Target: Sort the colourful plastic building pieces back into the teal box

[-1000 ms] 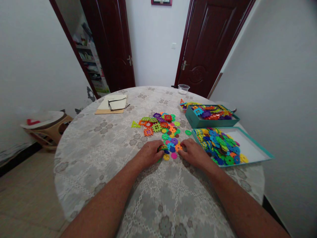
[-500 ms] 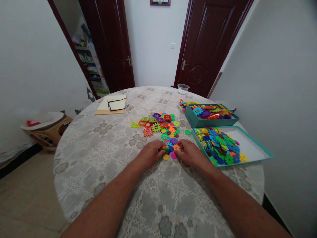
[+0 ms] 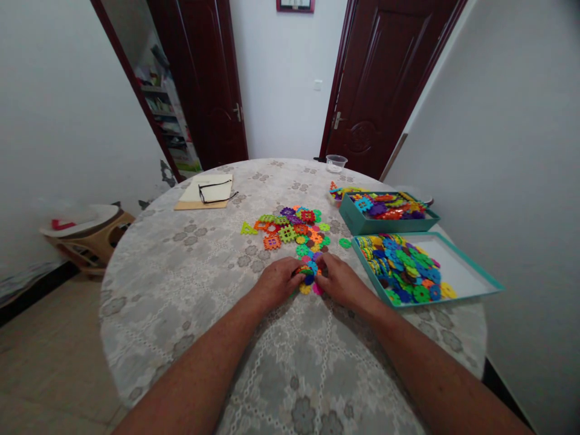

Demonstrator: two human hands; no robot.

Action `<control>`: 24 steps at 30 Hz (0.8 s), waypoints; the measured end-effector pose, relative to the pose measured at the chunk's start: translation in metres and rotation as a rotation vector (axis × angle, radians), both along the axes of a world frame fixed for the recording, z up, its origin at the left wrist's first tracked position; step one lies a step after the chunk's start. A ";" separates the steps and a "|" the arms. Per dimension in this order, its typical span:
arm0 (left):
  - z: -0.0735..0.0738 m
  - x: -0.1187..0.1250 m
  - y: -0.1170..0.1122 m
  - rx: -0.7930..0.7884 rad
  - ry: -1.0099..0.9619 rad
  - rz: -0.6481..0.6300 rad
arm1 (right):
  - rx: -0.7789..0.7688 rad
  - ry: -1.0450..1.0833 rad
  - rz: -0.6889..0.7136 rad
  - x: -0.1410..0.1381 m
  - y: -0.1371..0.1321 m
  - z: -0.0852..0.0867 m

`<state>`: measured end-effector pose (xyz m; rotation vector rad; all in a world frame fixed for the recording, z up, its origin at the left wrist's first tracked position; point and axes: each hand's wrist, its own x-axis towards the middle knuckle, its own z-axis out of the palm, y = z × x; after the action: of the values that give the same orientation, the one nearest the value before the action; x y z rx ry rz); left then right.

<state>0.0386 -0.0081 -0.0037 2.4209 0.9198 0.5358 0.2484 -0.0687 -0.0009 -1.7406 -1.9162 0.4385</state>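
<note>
Both hands meet near the middle of the round, lace-covered surface (image 3: 203, 272), low over the cloth. The left hand (image 3: 276, 283) is curled, thumb and fingers closed on the left side of a small clump of pieces (image 3: 309, 279), bright plastic discs in blue, orange, green, pink and yellow. The right hand (image 3: 341, 281) comes in from the other side, its fingertips pinched on the clump's right edge, so the clump sits directly between the two hands and touches both. It lies at the level of the cloth. As far as can be seen it stretches crosswise, from one hand toward the other, with a yellow and a pink disc poking out on the near side; the fingers cover too much of it to be sure of its long axis.

Just beyond the hands lies a loose pile of pieces (image 3: 294, 229), square and round, with a green triangle (image 3: 248, 229) at its left end and a single green disc (image 3: 345, 243) off to its right. Further right, a shallow teal tray (image 3: 471, 272) holds a heap of round discs (image 3: 403, 266), and behind it a deeper teal box (image 3: 362, 222) is full of mixed pieces. At the far left a pair of glasses (image 3: 216, 190) rests on a notepad (image 3: 194, 196), and a clear bowl (image 3: 336, 162) stands at the far edge
</note>
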 end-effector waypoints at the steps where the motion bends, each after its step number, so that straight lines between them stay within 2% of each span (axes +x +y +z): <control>1: 0.000 0.000 0.000 -0.001 -0.001 -0.003 | 0.001 0.035 0.003 -0.001 0.000 0.000; 7: 0.000 0.000 -0.001 -0.006 -0.011 -0.002 | -0.041 0.084 0.039 -0.007 0.000 0.006; 17: -0.004 -0.002 0.001 -0.008 -0.114 0.022 | 0.039 0.214 0.106 -0.018 -0.007 0.007; 22: -0.004 -0.003 0.003 0.004 -0.125 0.015 | 0.012 0.309 0.065 -0.010 -0.005 0.006; 24: -0.001 -0.005 0.003 0.012 -0.140 0.047 | 0.058 0.270 0.051 -0.004 -0.005 0.007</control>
<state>0.0339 -0.0047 -0.0050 2.3436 0.9183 0.7203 0.2449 -0.0738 0.0057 -1.5134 -1.7644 0.5980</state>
